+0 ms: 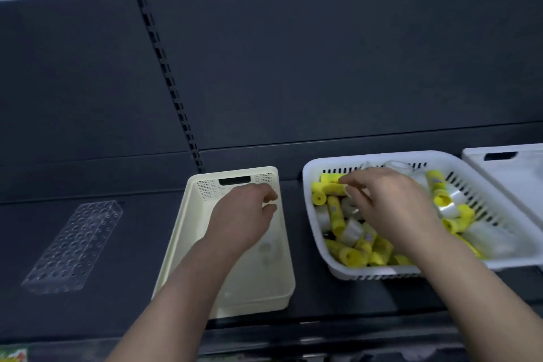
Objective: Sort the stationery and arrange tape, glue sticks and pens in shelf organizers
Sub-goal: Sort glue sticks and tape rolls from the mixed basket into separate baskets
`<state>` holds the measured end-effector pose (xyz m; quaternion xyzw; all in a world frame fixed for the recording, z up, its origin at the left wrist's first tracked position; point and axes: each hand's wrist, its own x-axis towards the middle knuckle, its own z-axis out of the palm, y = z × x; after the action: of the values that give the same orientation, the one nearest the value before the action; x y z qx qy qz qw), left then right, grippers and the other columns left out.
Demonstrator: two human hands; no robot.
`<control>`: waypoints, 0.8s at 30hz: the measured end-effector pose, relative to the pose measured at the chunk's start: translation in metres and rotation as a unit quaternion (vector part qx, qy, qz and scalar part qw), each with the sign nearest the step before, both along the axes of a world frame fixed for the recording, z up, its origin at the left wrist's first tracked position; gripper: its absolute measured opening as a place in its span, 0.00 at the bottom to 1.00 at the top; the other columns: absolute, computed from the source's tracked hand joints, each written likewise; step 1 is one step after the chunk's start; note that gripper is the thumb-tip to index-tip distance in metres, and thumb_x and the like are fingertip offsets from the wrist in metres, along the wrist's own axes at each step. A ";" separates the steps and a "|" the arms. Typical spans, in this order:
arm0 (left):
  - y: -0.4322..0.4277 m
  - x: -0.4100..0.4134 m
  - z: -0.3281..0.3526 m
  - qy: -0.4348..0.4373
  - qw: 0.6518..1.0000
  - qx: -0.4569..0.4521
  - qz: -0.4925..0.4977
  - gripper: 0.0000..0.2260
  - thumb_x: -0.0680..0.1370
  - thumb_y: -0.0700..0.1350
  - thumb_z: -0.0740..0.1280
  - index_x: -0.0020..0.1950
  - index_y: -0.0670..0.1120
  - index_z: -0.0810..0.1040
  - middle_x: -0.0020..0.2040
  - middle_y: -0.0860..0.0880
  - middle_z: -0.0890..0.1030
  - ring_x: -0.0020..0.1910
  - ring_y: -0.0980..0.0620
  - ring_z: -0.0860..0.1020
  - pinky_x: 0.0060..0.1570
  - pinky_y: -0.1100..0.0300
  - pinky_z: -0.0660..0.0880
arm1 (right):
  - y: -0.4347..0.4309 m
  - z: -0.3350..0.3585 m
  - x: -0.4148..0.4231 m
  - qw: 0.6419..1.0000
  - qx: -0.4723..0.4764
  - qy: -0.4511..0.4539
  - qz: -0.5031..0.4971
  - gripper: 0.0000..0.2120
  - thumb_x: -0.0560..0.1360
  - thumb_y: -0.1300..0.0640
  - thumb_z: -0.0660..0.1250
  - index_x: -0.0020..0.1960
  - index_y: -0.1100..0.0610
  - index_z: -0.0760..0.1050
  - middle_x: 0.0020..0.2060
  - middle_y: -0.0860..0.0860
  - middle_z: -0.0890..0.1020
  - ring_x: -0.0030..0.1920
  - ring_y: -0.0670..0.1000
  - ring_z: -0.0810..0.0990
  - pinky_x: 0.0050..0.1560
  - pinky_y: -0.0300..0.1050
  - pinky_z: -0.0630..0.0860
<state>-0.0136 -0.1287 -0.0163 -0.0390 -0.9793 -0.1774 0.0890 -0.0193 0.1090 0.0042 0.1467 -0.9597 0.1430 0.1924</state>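
Glue sticks [336, 216] in wht basket [382, 156], labels unreadable.

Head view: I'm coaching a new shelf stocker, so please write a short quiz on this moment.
1. True or false: the white basket holds yellow glue sticks mixed with clear tape rolls.
2. Fill in: the clear pen holder lies on the shelf to the ___ of the cream basket.
3. The left hand is over which? A. clear pen holder B. cream basket C. white basket

Key: 1 true; 2 left; 3 B
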 end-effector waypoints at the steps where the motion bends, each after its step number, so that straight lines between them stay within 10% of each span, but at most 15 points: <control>1: 0.013 -0.002 0.002 0.008 1.000 0.004 -0.016 0.09 0.78 0.49 0.64 0.57 0.55 0.79 0.54 0.58 0.81 0.54 0.55 0.77 0.51 0.56 0.75 | 0.016 0.000 0.001 1.000 -0.005 -0.005 -0.023 0.09 0.74 0.53 0.66 0.53 0.45 0.80 0.45 0.44 0.83 0.49 0.51 0.80 0.39 0.45 0.74; 18: 0.141 -0.050 0.000 -0.032 0.997 0.002 -0.065 0.21 0.74 0.47 0.68 0.66 0.54 0.71 0.61 0.54 0.76 0.61 0.50 0.72 0.47 0.57 0.70 | 0.125 -0.021 0.008 0.995 -0.030 -0.094 -0.019 0.10 0.76 0.53 0.63 0.53 0.43 0.80 0.48 0.41 0.83 0.48 0.47 0.80 0.43 0.44 0.76; 24: 0.154 -0.067 -0.001 -0.072 0.995 -0.043 -0.062 0.11 0.73 0.47 0.68 0.54 0.52 0.74 0.51 0.52 0.78 0.54 0.49 0.74 0.40 0.55 0.71 | 0.132 -0.008 -0.009 0.997 -0.047 -0.063 -0.006 0.10 0.76 0.54 0.63 0.51 0.44 0.80 0.46 0.41 0.82 0.46 0.46 0.79 0.40 0.43 0.75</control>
<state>-0.0806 0.0257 -0.0178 -0.0909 -0.9856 -0.1427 0.0057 -0.0285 0.2413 -0.0043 0.1223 -0.9632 0.1953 0.1387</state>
